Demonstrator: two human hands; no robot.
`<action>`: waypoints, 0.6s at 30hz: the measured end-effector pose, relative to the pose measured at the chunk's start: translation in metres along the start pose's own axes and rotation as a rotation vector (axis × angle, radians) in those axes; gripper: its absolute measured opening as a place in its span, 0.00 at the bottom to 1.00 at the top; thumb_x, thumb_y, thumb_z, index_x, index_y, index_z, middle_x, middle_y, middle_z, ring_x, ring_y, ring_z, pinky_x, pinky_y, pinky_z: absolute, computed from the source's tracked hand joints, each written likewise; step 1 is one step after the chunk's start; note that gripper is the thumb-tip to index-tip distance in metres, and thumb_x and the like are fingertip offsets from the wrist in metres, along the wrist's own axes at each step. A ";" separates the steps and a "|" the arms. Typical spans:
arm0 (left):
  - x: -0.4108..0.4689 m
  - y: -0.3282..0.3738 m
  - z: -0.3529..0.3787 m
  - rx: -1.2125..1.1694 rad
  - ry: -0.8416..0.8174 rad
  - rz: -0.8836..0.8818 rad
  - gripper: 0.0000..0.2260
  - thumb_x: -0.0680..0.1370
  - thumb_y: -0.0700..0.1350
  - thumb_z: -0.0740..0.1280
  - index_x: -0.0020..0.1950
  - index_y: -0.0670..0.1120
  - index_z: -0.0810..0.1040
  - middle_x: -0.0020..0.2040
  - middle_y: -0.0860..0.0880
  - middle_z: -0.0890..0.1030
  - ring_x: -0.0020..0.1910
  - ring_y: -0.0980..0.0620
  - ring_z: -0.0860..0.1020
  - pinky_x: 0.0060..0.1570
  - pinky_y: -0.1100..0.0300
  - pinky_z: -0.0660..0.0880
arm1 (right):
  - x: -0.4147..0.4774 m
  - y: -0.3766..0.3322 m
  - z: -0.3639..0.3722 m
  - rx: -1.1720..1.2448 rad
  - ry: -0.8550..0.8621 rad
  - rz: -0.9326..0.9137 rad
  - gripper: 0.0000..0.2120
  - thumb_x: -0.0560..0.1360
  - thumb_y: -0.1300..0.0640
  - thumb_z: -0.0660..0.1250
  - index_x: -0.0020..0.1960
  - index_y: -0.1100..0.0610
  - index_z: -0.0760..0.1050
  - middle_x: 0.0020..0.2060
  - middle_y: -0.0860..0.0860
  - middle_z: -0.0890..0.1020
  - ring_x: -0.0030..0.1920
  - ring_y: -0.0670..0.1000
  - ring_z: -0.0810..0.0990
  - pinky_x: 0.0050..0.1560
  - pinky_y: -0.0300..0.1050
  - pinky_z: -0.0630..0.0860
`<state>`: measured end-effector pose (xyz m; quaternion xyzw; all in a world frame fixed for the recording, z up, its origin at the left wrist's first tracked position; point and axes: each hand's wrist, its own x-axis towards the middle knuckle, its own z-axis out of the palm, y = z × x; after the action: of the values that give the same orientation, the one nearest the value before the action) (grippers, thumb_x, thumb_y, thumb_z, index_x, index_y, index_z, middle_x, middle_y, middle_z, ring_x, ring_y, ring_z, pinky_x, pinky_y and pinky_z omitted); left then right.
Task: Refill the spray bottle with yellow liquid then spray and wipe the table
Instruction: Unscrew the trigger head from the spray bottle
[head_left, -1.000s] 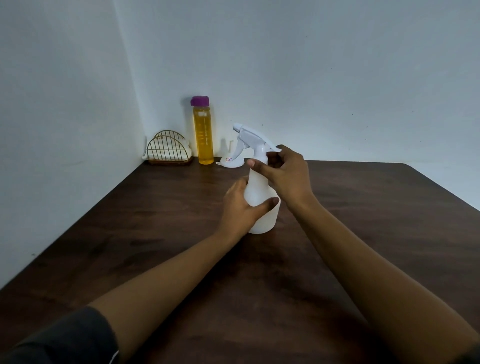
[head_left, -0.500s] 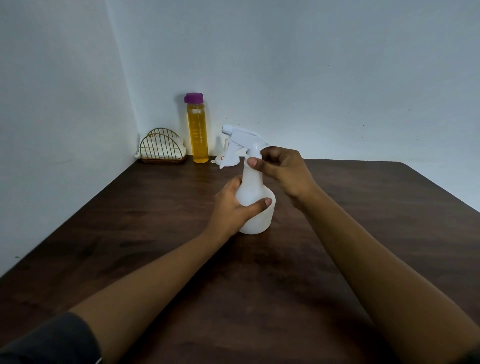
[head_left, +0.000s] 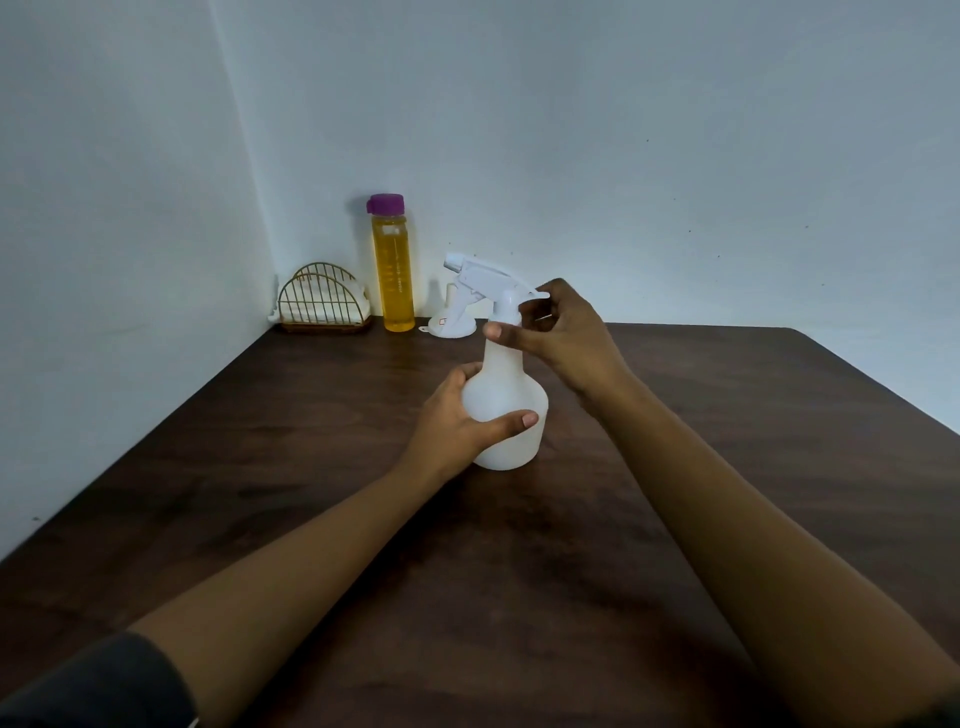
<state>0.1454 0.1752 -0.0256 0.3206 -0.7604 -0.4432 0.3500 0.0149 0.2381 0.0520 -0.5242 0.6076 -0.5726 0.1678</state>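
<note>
A white, empty-looking spray bottle (head_left: 506, 410) stands upright in the middle of the dark wooden table (head_left: 727, 467). My left hand (head_left: 457, 421) grips its round body from the left, thumb across the front. My right hand (head_left: 558, 338) pinches the collar under the white trigger head (head_left: 480, 275), whose nozzle points left. A tall clear bottle of yellow liquid (head_left: 393, 275) with a purple cap stands at the back by the wall. Just right of it lies a small white funnel (head_left: 452, 325).
A gold wire holder with white cloth or napkins (head_left: 322, 304) sits in the back left corner. Walls close the table at the left and back. The table's right edge runs diagonally at the far right.
The trigger head has turned slightly under my right hand's fingers at the collar. The bottle stays in place on the table in my left hand's grip.
</note>
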 end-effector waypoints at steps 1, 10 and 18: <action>0.001 0.000 -0.001 -0.006 -0.012 -0.008 0.36 0.63 0.60 0.76 0.66 0.53 0.67 0.59 0.54 0.75 0.56 0.55 0.75 0.49 0.60 0.74 | -0.001 0.000 0.005 -0.010 0.042 0.000 0.20 0.63 0.48 0.78 0.46 0.55 0.71 0.40 0.46 0.78 0.40 0.45 0.78 0.38 0.39 0.76; 0.003 -0.002 -0.006 -0.064 -0.091 -0.041 0.37 0.61 0.58 0.77 0.66 0.53 0.67 0.59 0.52 0.77 0.57 0.51 0.76 0.57 0.47 0.76 | 0.001 0.019 -0.013 0.475 -0.405 0.106 0.10 0.75 0.56 0.66 0.56 0.54 0.78 0.50 0.48 0.83 0.52 0.48 0.81 0.55 0.44 0.79; 0.003 -0.003 -0.006 -0.067 -0.084 -0.025 0.37 0.57 0.63 0.75 0.63 0.56 0.68 0.57 0.55 0.77 0.55 0.55 0.77 0.55 0.53 0.77 | 0.000 0.006 0.010 0.097 -0.014 0.043 0.23 0.64 0.50 0.78 0.51 0.55 0.69 0.47 0.50 0.78 0.48 0.50 0.80 0.46 0.46 0.79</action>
<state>0.1490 0.1693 -0.0257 0.2993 -0.7552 -0.4857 0.3229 0.0196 0.2315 0.0439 -0.5061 0.5891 -0.5941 0.2098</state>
